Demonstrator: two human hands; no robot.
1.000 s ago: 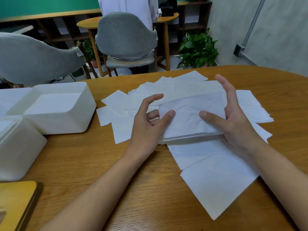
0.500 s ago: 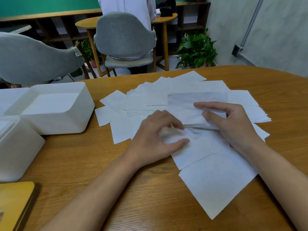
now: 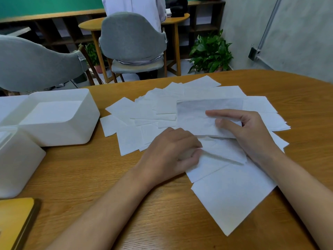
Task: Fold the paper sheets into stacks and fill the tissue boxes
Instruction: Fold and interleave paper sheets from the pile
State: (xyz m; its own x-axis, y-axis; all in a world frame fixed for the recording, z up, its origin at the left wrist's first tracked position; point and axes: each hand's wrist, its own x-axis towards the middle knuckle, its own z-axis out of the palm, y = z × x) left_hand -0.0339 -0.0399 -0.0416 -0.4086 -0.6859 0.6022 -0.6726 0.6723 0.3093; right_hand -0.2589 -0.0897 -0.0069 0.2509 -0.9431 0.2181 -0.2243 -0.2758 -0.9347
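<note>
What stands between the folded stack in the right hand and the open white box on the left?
Nothing upright. Only loose sheets lie flat on the table between the folded stack and the open box; the left hand sits nearer the person, beside that path.

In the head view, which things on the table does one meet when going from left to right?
Open tissue box → left hand → right hand. The spread paper sheets overlap both hands, so they are left out.

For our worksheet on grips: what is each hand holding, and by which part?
The right hand holds the folded stack by its right end. The left hand pinches a loose sheet at its left edge.
</note>
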